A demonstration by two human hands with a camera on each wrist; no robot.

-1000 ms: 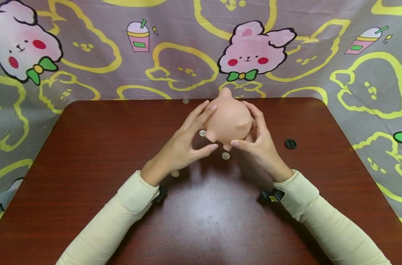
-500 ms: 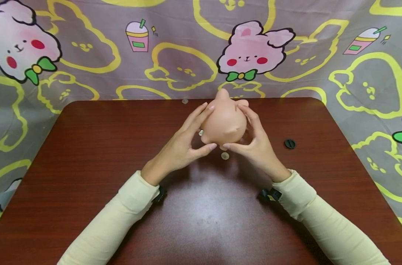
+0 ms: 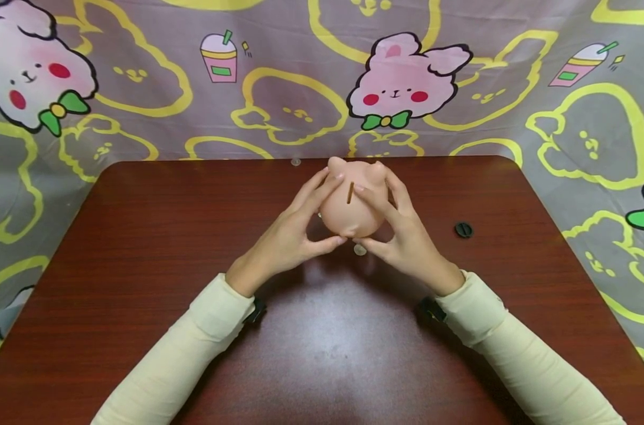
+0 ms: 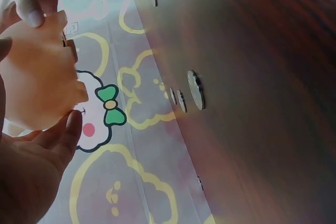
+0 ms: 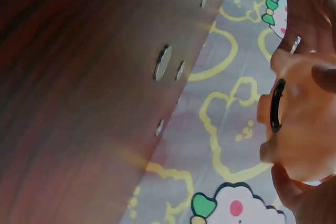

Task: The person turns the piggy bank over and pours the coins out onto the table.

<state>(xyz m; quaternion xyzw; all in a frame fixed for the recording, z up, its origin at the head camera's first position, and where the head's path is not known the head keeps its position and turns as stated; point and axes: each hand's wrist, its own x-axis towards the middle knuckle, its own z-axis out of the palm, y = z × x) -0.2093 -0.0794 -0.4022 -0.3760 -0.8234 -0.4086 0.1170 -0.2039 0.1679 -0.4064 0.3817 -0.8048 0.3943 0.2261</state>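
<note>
A pink piggy bank (image 3: 348,218) is held up over the table between both hands. Its coin slot (image 3: 350,192) faces up, and its ears point to the far side. My left hand (image 3: 290,236) grips the left side, thumb at the lower near edge. On the right side my right hand (image 3: 412,239) holds it, one fingertip lying right beside the slot. A black ring (image 5: 277,106) shows on its underside between the stubby feet in the right wrist view. Below the bank a coin (image 3: 359,250) lies on the table.
A black round slotted plug (image 3: 464,230) lies on the dark wooden table (image 3: 141,236) to the right. Another coin (image 3: 296,162) lies at the far edge. Several coins stand out in the left wrist view, including a large coin (image 4: 196,90). A patterned curtain (image 3: 290,53) hangs behind.
The piggy bank has turned and tipped so its slot now faces up. My right fingers have shifted onto its top. A coin near my left wrist is no longer visible there.
</note>
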